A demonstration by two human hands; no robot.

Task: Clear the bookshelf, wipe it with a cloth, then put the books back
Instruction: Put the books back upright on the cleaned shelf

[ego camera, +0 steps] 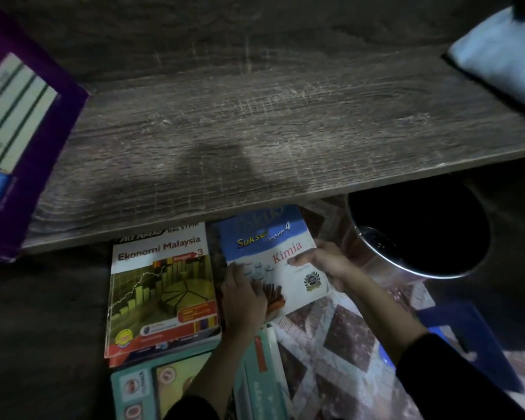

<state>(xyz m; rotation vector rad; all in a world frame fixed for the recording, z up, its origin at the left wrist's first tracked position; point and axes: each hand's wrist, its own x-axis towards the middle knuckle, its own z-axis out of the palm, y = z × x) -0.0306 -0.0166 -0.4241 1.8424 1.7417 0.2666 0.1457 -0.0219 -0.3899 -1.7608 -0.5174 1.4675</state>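
Reaching past teal books point(264, 368) on floor point(43, 328): pinching Kimia book point(273, 253) w/ right hand point(325, 262), pressing cover w/ flat left hand point(244, 301), just below shelf point(255, 131). Could slide into metal bucket point(419, 234) nearby, w/ only one edge pinched.

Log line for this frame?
right hand: grips Kimia book edge | left hand: rests on its cover | shelf: middle bare

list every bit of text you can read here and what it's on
"ACE AHEAD": yellow-green book, top
"STPM": same cover
"Ekonomi Malaysia": same cover
"Penggal 3": same cover
"Sukses": blue and white book
"Tingkatan 4": same book
"Kimia": same book
Its top title is partly hidden under the shelf: unreadable
Purple book, teal books, both covers' small print: too blurred
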